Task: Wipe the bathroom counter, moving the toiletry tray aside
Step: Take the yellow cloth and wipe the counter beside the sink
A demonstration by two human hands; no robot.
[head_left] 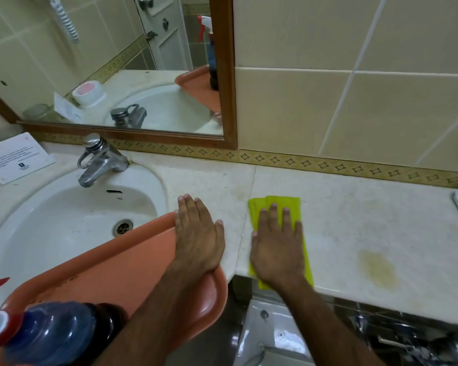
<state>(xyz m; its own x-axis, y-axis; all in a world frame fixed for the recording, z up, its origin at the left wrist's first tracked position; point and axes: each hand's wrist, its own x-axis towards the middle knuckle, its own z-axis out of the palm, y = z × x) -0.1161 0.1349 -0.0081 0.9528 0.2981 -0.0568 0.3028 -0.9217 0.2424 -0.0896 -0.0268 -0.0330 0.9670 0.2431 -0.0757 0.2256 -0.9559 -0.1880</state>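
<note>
So we've got the pale tabletop [354,233] with a yellowish stain [378,270] near its front edge. Our orange tray [132,262] sits over the sink [64,220], spray bottle [50,336] inside. Left hand [198,239] lies flat on the tray's edge, fingers straight, gripping nothing. Right hand [278,249] presses the yellow-green cloth [275,204] flat, fingers spread.

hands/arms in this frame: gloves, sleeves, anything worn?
Both the left hand and the right hand are bare: no gloves, and no rings show on the visible fingers. No watch or band at either wrist. Both forearms are uncovered as far as the frame shows, so no sleeve is in view. Fingernails are short.
</note>
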